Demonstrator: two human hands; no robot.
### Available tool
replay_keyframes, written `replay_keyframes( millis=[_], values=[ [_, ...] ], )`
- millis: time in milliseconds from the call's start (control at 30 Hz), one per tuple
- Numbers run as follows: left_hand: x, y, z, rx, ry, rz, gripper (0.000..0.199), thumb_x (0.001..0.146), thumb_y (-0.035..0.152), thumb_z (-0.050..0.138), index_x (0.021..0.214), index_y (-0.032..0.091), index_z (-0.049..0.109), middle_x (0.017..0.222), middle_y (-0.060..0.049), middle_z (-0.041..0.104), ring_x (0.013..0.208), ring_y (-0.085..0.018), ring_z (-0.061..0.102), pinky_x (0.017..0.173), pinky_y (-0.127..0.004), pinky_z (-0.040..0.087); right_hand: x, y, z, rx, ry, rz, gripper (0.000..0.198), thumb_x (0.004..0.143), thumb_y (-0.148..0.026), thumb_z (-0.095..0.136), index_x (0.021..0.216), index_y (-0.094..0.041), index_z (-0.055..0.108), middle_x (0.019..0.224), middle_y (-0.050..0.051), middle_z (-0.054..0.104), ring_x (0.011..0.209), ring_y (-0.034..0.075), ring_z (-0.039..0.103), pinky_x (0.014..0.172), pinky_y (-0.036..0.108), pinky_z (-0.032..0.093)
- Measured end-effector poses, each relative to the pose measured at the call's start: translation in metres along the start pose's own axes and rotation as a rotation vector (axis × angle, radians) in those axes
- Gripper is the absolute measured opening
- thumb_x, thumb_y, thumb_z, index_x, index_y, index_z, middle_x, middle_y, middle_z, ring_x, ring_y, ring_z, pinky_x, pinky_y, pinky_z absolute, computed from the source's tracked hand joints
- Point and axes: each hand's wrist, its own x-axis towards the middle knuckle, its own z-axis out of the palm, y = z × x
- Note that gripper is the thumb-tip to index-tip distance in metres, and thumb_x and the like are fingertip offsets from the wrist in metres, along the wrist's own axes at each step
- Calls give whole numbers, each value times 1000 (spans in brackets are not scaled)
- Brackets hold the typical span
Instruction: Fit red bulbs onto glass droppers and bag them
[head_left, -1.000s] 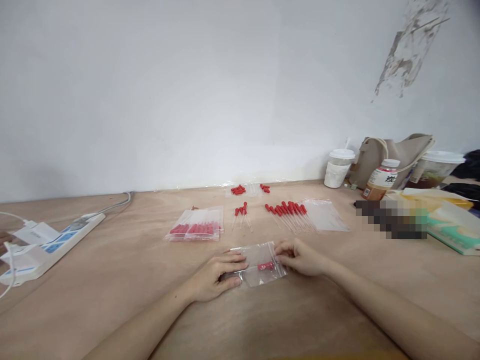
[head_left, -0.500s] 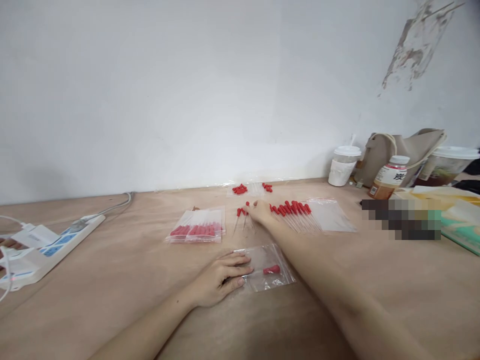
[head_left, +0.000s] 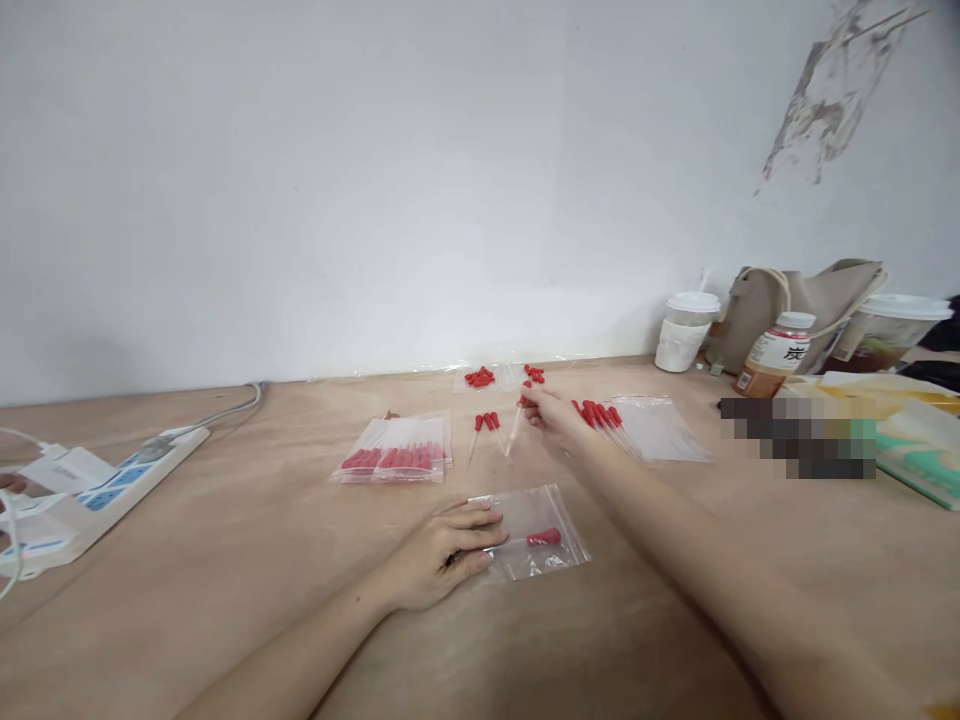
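Note:
My left hand (head_left: 446,555) lies with fingers spread on a clear zip bag (head_left: 529,565), which has one red-bulbed glass dropper (head_left: 544,538) inside. Farther off, my right hand (head_left: 546,412) pinches another dropper (head_left: 526,388) by its red bulb, its thin glass tube slanting down toward the table. Left of it, several loose droppers (head_left: 487,422) lie side by side. More loose droppers (head_left: 598,413) lie to the right, partly hidden behind my right hand and forearm. At the left are stacked zip bags (head_left: 394,460) filled with droppers.
Red rubber bulbs (head_left: 480,377) lie on plastic by the wall. A flat zip bag (head_left: 664,430) lies right of the droppers. At the right stand a lidded cup (head_left: 686,335), a bottle (head_left: 776,355) and a beige bag (head_left: 810,285). A power strip (head_left: 112,495) is at the left.
My right hand has shifted right from the small group of droppers and now holds one by its bulb, raised. My left hand stays on the zip bag.

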Motion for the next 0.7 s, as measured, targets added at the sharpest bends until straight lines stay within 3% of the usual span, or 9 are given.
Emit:
replay_keyframes(
  millis=[67,133,233,300,433,567,700],
  values=[
    [0,0,0,-7,6,3,33,88,31,42,119,27,48,127,-3,46,120,-19,36,102,-38,24,-24,-2,-26,45,10,-43,28,74,-41,55,76,-14,53,64,1,55,55,8,51,49,19,42],
    [-1,0,0,-14,4,0,32,88,31,42,119,28,48,128,-2,45,120,-18,37,102,-38,23,-50,1,-52,135,89,-122,34,65,-41,64,83,-18,49,55,-5,50,47,6,46,42,17,37],
    [0,1,0,-17,-1,-6,32,88,31,42,120,28,48,128,-2,44,120,-18,36,102,-39,22,-81,10,-81,144,195,-178,49,60,-40,68,98,-21,44,55,-7,52,45,7,47,42,18,38],
    [0,1,1,-13,-4,-5,32,88,31,42,120,28,48,128,-2,44,120,-18,36,102,-39,22,-93,18,-89,115,245,-182,47,61,-41,66,98,-21,45,54,-7,52,46,7,49,44,18,41],
    [0,0,1,-6,-1,-2,32,88,31,41,119,29,48,129,-2,44,120,-17,37,102,-38,23,-98,29,-86,144,292,-150,41,62,-41,65,92,-21,46,54,-7,51,47,7,49,46,18,42],
    [0,0,0,7,-7,2,31,89,30,40,119,30,48,129,-1,44,120,-17,36,102,-38,23,-100,37,-75,199,245,-117,41,61,-39,66,91,-22,44,55,-8,51,47,8,50,47,19,43],
    [-1,2,-1,15,-18,-3,32,89,30,38,120,31,46,130,0,43,121,-18,35,102,-39,23,-108,42,-67,320,182,23,39,61,-37,68,87,-23,42,61,-6,55,54,10,56,56,24,48]
  ],
)
